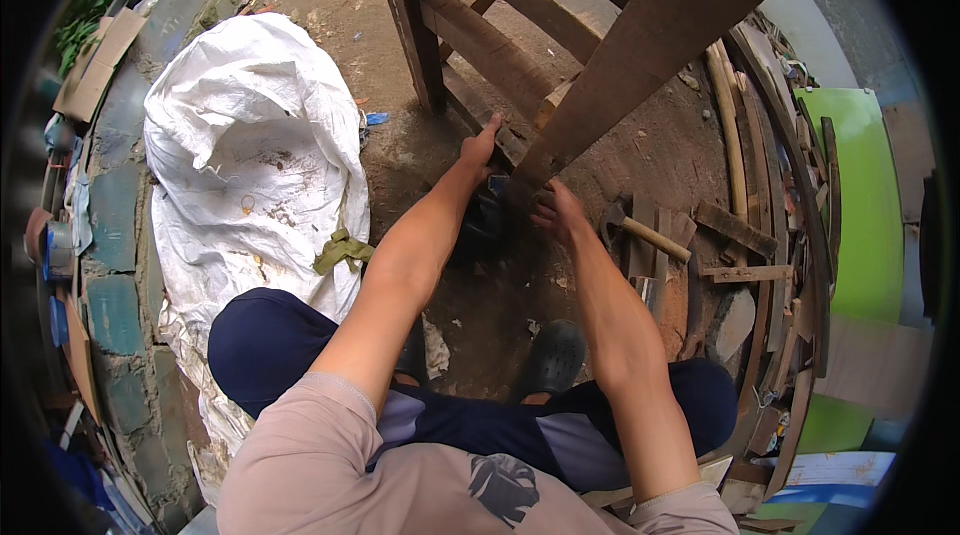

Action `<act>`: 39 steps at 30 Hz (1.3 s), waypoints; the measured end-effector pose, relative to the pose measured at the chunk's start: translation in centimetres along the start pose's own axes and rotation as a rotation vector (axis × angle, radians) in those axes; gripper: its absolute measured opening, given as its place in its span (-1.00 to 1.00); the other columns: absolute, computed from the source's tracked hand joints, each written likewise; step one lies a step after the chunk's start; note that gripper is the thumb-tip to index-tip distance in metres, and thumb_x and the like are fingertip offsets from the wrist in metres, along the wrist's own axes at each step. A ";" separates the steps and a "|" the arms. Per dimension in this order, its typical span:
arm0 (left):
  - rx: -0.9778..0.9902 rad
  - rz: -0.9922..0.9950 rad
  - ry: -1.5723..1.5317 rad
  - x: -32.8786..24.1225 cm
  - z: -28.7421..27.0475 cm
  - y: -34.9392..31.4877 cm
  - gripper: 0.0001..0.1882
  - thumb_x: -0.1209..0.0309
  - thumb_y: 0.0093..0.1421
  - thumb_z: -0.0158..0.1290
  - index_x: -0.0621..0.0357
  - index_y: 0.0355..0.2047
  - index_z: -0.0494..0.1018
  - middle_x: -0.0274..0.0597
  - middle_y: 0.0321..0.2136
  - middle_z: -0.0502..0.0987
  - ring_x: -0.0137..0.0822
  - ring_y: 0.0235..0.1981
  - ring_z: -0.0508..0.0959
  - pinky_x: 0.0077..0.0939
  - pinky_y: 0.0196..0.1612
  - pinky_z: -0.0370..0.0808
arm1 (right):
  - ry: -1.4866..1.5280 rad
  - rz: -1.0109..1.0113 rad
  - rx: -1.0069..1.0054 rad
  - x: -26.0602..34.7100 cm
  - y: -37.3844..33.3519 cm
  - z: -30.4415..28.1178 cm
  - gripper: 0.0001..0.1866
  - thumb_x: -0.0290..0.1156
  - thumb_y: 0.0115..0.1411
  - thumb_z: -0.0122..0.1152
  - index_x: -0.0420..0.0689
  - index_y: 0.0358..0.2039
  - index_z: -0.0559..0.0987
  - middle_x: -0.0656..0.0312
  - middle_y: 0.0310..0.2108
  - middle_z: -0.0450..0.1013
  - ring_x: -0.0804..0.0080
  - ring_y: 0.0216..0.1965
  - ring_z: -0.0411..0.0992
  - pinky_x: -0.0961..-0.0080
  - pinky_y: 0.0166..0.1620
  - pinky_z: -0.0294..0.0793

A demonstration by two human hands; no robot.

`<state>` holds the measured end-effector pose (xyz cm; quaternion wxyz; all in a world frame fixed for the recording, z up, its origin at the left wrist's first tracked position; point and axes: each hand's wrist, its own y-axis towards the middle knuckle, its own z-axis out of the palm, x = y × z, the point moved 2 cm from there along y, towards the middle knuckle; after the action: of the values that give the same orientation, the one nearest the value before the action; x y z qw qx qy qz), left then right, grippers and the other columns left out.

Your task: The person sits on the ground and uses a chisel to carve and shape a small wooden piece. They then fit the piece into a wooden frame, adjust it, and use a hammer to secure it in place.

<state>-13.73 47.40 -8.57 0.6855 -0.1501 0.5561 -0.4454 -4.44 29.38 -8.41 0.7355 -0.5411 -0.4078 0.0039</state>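
Observation:
A dark wooden frame [640, 65] with posts and curved slats stands tilted in front of me. My left hand [482, 147] is closed at its low rail, one digit stretched along the wood; the other fingers are mostly hidden. Close to the foot of the nearest post, my right hand [560, 212] has its fingers curled in; what they hold, if anything, cannot be made out. A black object [478, 227] of unclear kind sits in shade below my hands, a small blue piece [497, 185] above it. Just right of my right hand lies a hammer [655, 239] with a wooden handle.
A large white woven sack [250, 205] lies at the left, with a green cloth strip [343, 251] on it. Beyond it runs a block wall [112, 315]. Wood offcuts [735, 230] and long poles [728, 135] lie at the right, before a green panel [862, 205].

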 end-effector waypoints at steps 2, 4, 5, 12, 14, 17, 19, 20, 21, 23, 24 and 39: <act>-0.012 0.050 -0.042 0.0 -3.1 2.4 0.07 -0.17 0.17 0.24 0.60 0.28 0.14 0.24 0.20 0.37 0.09 0.14 0.51 0.13 0.03 0.54 | 0.056 -0.021 0.116 -0.1 -0.2 2.5 -0.32 0.05 0.36 0.08 -0.12 0.32 0.24 -0.08 0.31 0.25 0.04 0.28 0.29 0.01 0.27 0.30; 0.014 0.081 -0.013 1.0 -2.9 3.1 0.02 -0.23 0.22 0.14 0.60 0.22 0.22 0.27 0.16 0.40 0.07 0.12 0.52 0.04 -0.01 0.59 | 0.117 -0.074 0.193 -0.8 0.6 2.3 -0.16 0.15 0.35 0.10 -0.10 0.43 0.11 -0.12 0.35 0.22 -0.10 0.30 0.27 -0.09 0.32 0.21; 0.040 0.081 -0.017 1.8 -2.9 4.0 0.00 -0.24 0.24 0.12 0.60 0.21 0.25 0.27 0.14 0.42 0.05 0.09 0.54 0.01 -0.02 0.59 | 0.101 -0.072 0.210 -1.0 1.1 2.0 -0.19 0.14 0.35 0.09 -0.07 0.42 0.13 -0.10 0.35 0.23 -0.05 0.30 0.27 -0.06 0.32 0.22; 0.186 0.088 -0.129 4.3 -2.6 7.0 -0.17 -0.18 0.35 -0.03 0.52 0.13 0.38 0.17 0.01 0.53 -0.06 -0.03 0.58 -0.16 -0.03 0.57 | -0.018 -0.093 0.229 -1.3 2.2 1.7 -0.25 0.22 0.37 0.02 0.02 0.40 0.22 -0.01 0.34 0.25 0.04 0.33 0.23 -0.13 0.32 0.16; 0.153 0.032 -0.061 4.9 -2.5 7.1 -0.29 -0.05 0.40 -0.06 0.49 0.15 0.37 0.16 0.03 0.53 -0.04 0.01 0.57 -0.15 0.02 0.57 | -0.019 -0.083 0.215 -1.3 1.9 1.6 -0.23 0.24 0.37 0.01 0.02 0.40 0.23 -0.01 0.35 0.24 0.02 0.34 0.20 -0.15 0.32 0.16; 0.276 -0.031 -0.153 5.4 -2.8 7.6 -0.47 0.18 0.40 -0.09 0.44 0.15 0.40 0.16 0.02 0.55 -0.03 -0.04 0.60 -0.16 0.01 0.59 | -0.005 -0.057 0.158 -1.0 1.5 2.0 -0.21 0.27 0.35 0.02 0.00 0.39 0.24 -0.02 0.35 0.23 0.00 0.35 0.18 -0.15 0.30 0.18; 0.342 -0.068 -0.221 5.6 -4.0 8.1 -0.57 0.34 0.40 -0.11 0.41 0.14 0.42 0.15 0.02 0.56 -0.02 -0.06 0.62 -0.17 0.00 0.60 | 0.004 -0.029 0.140 -0.7 1.0 2.7 -0.19 0.29 0.32 0.05 -0.01 0.37 0.26 -0.01 0.34 0.24 -0.01 0.33 0.21 -0.15 0.28 0.22; 0.368 -0.078 -0.226 5.5 -4.6 8.4 -0.59 0.38 0.40 -0.11 0.40 0.13 0.44 0.14 0.00 0.57 -0.03 -0.08 0.63 -0.18 -0.01 0.61 | -0.047 -0.052 0.149 -0.6 0.7 3.0 -0.19 0.29 0.31 0.07 -0.01 0.35 0.27 -0.01 0.32 0.25 0.00 0.30 0.25 -0.14 0.26 0.25; 0.399 -0.087 -0.232 5.3 -4.8 8.5 -0.62 0.42 0.39 -0.11 0.39 0.12 0.45 0.13 -0.01 0.58 -0.04 -0.10 0.64 -0.19 -0.03 0.61 | -0.101 -0.078 0.158 -0.4 0.8 2.8 -0.19 0.29 0.30 0.09 -0.02 0.34 0.29 0.00 0.30 0.27 0.00 0.27 0.28 -0.13 0.24 0.28; 0.445 -0.090 -0.182 5.3 -5.0 8.7 -0.65 0.44 0.37 -0.07 0.39 0.08 0.47 0.08 -0.06 0.60 -0.09 -0.14 0.65 -0.21 -0.07 0.63 | -0.136 -0.115 0.186 -0.3 0.9 2.7 -0.15 0.26 0.24 0.19 -0.05 0.35 0.27 0.00 0.29 0.28 -0.02 0.24 0.32 -0.13 0.21 0.33; 0.468 -0.088 -0.161 5.2 -4.9 8.6 -0.66 0.45 0.37 -0.05 0.39 0.06 0.49 0.06 -0.09 0.61 -0.11 -0.16 0.66 -0.21 -0.10 0.64 | -0.119 -0.127 0.204 -0.4 1.1 2.4 -0.09 0.23 0.20 0.26 -0.07 0.38 0.24 -0.01 0.30 0.27 -0.05 0.25 0.31 -0.14 0.20 0.34; 0.352 0.070 -0.207 4.0 -1.5 4.6 -0.61 0.24 0.26 0.15 0.42 -0.17 0.55 0.00 -0.37 0.59 -0.19 -0.40 0.65 -0.21 -0.37 0.66 | -0.177 -0.462 0.199 1.4 1.8 1.2 -0.25 -0.66 -0.01 0.38 -0.12 0.21 0.32 0.05 0.04 0.40 0.24 -0.05 0.49 0.34 -0.09 0.55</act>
<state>-13.10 47.31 -14.78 0.7695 -0.0535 0.4012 -0.4939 -3.47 31.73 -8.97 0.7279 -0.3561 -0.5809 -0.0767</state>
